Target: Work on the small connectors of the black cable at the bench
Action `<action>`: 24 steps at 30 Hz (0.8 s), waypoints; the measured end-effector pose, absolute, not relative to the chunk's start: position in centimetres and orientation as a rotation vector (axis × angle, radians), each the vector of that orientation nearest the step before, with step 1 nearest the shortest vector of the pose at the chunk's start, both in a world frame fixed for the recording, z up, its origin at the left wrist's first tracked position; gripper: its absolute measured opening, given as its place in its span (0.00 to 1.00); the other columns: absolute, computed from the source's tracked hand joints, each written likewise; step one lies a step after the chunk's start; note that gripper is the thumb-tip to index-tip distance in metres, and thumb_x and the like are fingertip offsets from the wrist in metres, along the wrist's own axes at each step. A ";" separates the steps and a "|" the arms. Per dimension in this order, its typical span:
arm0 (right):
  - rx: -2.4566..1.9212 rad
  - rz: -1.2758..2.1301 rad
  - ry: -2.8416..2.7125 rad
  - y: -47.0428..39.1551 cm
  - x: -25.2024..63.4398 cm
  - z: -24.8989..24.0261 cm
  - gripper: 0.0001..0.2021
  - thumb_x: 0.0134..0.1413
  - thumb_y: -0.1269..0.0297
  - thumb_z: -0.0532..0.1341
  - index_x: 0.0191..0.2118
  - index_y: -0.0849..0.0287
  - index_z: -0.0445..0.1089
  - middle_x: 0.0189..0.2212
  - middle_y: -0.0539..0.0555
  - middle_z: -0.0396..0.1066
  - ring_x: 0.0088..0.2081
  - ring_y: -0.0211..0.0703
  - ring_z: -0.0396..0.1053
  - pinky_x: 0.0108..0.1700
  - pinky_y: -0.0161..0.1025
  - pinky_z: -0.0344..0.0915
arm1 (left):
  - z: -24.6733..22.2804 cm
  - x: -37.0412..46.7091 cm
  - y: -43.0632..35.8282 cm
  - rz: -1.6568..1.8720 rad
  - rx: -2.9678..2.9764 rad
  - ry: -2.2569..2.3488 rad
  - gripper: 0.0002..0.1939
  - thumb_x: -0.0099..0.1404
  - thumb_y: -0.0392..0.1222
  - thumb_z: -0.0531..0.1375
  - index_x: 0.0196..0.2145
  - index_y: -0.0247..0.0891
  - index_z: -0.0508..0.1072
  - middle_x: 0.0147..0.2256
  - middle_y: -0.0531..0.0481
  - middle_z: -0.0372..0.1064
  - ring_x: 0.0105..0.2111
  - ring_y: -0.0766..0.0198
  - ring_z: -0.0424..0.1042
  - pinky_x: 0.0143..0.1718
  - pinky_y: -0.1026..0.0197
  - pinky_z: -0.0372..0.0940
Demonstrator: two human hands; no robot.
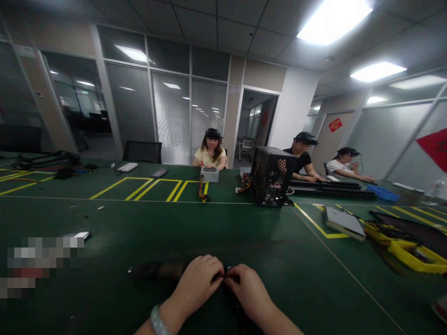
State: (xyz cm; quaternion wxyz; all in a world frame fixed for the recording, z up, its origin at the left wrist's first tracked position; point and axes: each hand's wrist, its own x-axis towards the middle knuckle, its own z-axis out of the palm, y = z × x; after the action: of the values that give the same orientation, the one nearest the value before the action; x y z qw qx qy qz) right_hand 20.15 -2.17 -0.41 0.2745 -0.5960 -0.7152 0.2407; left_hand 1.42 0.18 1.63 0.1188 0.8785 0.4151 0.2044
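My left hand (200, 279) and my right hand (248, 287) meet low in the middle of the view, just above the green table. Fingers of both are pinched together, fingertip to fingertip. What they grip is dark and small, mostly hidden behind the fingers. A long, dark, blurred bundle (153, 271) lies on the table and runs leftward from behind my left hand. I cannot tell whether the pinched part belongs to it. A pale bangle (159, 320) circles my left wrist.
Ahead stands a black computer case (273, 177). Across the table a person handles a grey power supply (209, 174) with cables; two more people sit to the right. A silver box (344, 222) and a yellow tray (419, 258) lie right, a blue tray (383, 192) beyond.
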 end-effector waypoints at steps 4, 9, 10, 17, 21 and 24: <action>-1.613 0.667 -1.893 -2.1 20.2 -0.4 0.04 0.52 0.67 0.63 0.32 0.54 0.77 0.32 0.50 0.74 0.36 0.42 0.70 0.38 0.32 0.59 | 1.5 1.4 0.2 0.607 2.566 1.213 0.04 0.62 0.34 0.59 0.34 0.42 0.71 0.36 0.54 0.69 0.39 0.60 0.66 0.40 0.58 0.55; -1.585 0.772 -1.819 -2.1 20.0 -0.3 0.07 0.55 0.68 0.60 0.31 0.56 0.76 0.31 0.49 0.76 0.34 0.41 0.72 0.36 0.32 0.59 | 1.5 1.4 0.2 0.611 2.553 1.216 0.03 0.63 0.35 0.58 0.35 0.42 0.71 0.36 0.53 0.69 0.39 0.60 0.66 0.40 0.58 0.56; -1.577 0.781 -1.809 -2.2 20.0 -0.3 0.07 0.56 0.68 0.60 0.32 0.56 0.76 0.31 0.49 0.76 0.34 0.40 0.72 0.36 0.32 0.59 | 1.6 1.4 0.2 0.611 2.551 1.214 0.03 0.64 0.36 0.58 0.35 0.42 0.71 0.37 0.53 0.69 0.39 0.60 0.66 0.40 0.58 0.56; -1.581 0.736 -1.834 -2.2 20.1 -0.2 0.06 0.56 0.66 0.60 0.31 0.56 0.75 0.30 0.49 0.76 0.34 0.40 0.71 0.35 0.31 0.59 | 1.4 1.5 0.3 0.542 2.579 1.262 0.04 0.66 0.37 0.56 0.38 0.42 0.69 0.38 0.52 0.69 0.40 0.59 0.66 0.41 0.58 0.57; -1.599 0.699 -1.891 -1.9 20.3 -0.2 0.06 0.56 0.67 0.60 0.32 0.56 0.75 0.30 0.49 0.75 0.33 0.40 0.71 0.35 0.31 0.59 | 1.3 1.4 0.3 0.507 2.577 1.313 0.02 0.66 0.39 0.57 0.38 0.41 0.68 0.38 0.51 0.69 0.39 0.59 0.66 0.41 0.58 0.58; -1.584 0.685 -1.912 -1.8 20.5 -0.2 0.06 0.55 0.67 0.61 0.31 0.56 0.76 0.29 0.49 0.75 0.32 0.39 0.71 0.35 0.31 0.59 | 1.4 1.4 0.3 0.522 2.588 1.264 0.02 0.65 0.37 0.57 0.36 0.41 0.69 0.38 0.52 0.68 0.40 0.59 0.66 0.41 0.58 0.58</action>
State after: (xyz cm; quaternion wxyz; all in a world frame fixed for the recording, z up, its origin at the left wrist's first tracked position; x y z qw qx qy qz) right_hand 20.47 -1.81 -0.17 0.2794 -0.5905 -0.7127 0.2553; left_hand 1.36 0.26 1.39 0.1072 0.8791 0.4293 0.1773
